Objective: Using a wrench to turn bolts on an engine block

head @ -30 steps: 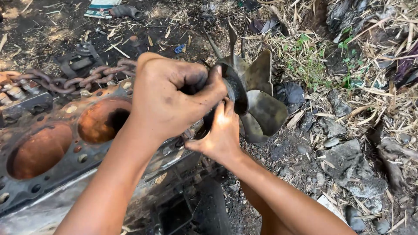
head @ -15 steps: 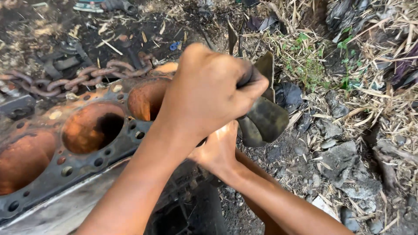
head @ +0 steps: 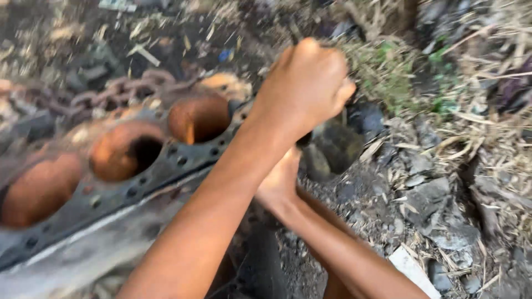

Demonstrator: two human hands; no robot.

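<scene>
there, dark metal fan (head: 338, 147) (blurred, blades dull)

The engine block (head: 83, 221) is showing dull grey metal dotted with dark bolt holes, its cylinder bores (head: 197, 119) glowing rusty orange. The chain (head: 119, 91) is looking reddish-brown with rust. The fan blade (head: 338, 147) is appearing dark olive-grey, the ground (head: 432, 210) lying charcoal under pale straw and green grass (head: 388, 77).

Engine block (head: 111, 182) sits on the left, chain (head: 127, 88) behind it, fan (head: 332, 147) at its right end, rocks (head: 438, 205) further right.
</scene>
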